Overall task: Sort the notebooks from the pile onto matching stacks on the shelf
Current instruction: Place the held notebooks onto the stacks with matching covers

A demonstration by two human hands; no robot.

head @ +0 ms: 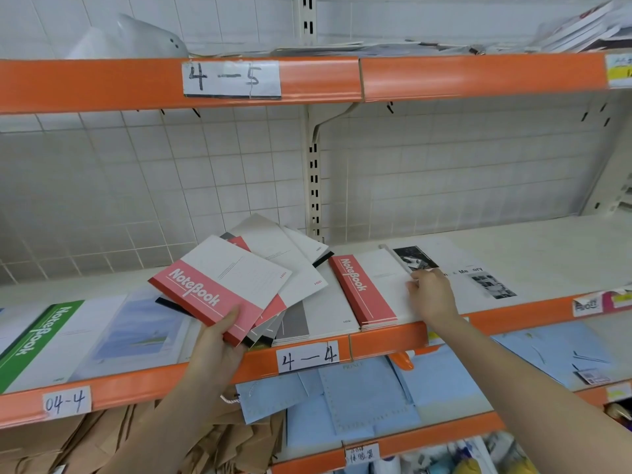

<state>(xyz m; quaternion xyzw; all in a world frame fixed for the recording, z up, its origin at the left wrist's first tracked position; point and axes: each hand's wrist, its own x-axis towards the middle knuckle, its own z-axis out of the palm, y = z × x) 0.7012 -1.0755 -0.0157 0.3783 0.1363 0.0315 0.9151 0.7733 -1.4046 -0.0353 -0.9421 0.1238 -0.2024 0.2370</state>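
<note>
My left hand grips a fanned pile of notebooks above the shelf's front edge; the top one is white with a pink-red "NoteBook" band. On the shelf to the right lies a stack of matching red-banded notebooks. My right hand rests on that stack's right edge, fingers curled at its corner. Right of it lies a stack with black-and-white photo covers. A grey-banded stack lies partly under the held pile. At the left sit a green-banded stack and a pale blue landscape-cover stack.
The orange-edged shelf carries a "4-4" label; an upper shelf marked "4-5" hangs overhead. Light blue envelopes and brown paper bags fill the shelf below. The right end of the shelf top is bare.
</note>
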